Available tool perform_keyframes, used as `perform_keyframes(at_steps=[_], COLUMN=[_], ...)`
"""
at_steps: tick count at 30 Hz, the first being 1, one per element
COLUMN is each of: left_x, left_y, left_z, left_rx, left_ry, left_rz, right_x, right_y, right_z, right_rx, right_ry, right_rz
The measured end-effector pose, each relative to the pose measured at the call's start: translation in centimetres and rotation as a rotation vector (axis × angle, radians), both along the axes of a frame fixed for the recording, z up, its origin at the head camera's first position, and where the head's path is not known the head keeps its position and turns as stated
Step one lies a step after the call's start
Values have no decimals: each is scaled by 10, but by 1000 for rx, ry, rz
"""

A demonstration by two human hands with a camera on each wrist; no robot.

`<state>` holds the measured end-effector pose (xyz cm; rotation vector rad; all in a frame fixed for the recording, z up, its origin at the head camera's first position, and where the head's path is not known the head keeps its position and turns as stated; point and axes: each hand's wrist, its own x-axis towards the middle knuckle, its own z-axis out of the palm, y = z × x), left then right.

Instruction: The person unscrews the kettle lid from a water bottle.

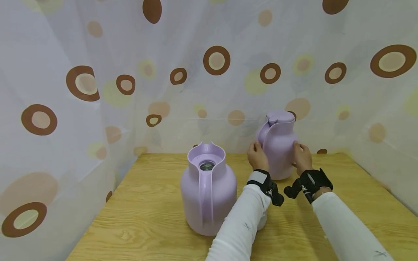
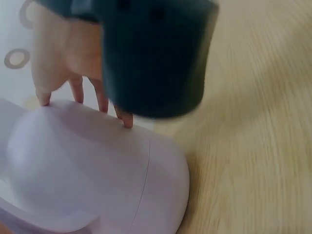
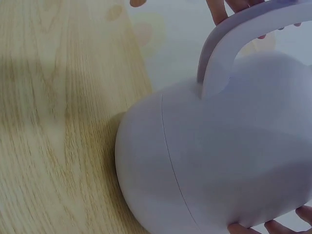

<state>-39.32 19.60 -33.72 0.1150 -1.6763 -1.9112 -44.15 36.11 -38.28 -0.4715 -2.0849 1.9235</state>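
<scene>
A lilac thermos jug [image 1: 279, 150] with a lid [image 1: 281, 116] stands upright at the back right of the wooden table. Its curved handle [image 3: 222, 56] faces left in the head view. My left hand [image 1: 258, 157] grips this handle, its fingertips showing through the loop in the right wrist view. On the opposite side, my right hand [image 1: 303, 156] touches the jug's body with spread, nearly straight fingers [image 2: 100, 95]. Nearer and to the left, a second lilac thermos jug [image 1: 209, 192] stands without a lid, its round mouth [image 1: 207, 165] exposed and its handle towards me.
Part of a pale rounded object [image 1: 262, 222] shows behind my left sleeve [image 1: 240, 224], mostly hidden. A patterned curtain [image 1: 183, 105] hangs behind the wooden table [image 1: 140, 214] and along both sides. Each wrist wears a black camera strap.
</scene>
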Motion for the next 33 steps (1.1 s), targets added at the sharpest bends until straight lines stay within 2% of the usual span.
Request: perform_keyframes(at_steps=[4,6,9,13,16,21,24,29,33], left_x=[5,7,10,13,15,19,21,26,30], left_y=[1,1,1,1,1,4,6,7,8], left_z=[0,1,1,1,0,-1,0,1,0], left_rx=[3,-21,-74,-119,-133,-205,-243,-260,-247], left_ry=[0,-18,-78,-132,-113,-117,-121,-113,-111], left_rz=[-78,-96,-89,-81,-90,-43,-18,-24,-79], right_x=[26,41,53,55,52,53,46,5,-29], right_y=[-16,-25,-30,-30,-28,-24,-16,19,46], right_z=[21,33,41,41,38,39,35,4,-22], right_rx=[-7,-23,-31,-33,-7,16,11,-31,-14], right_ry=[5,8,23,31,30,24,10,-13,-58], right_rz=[23,49,80,97,96,119,136,189,205])
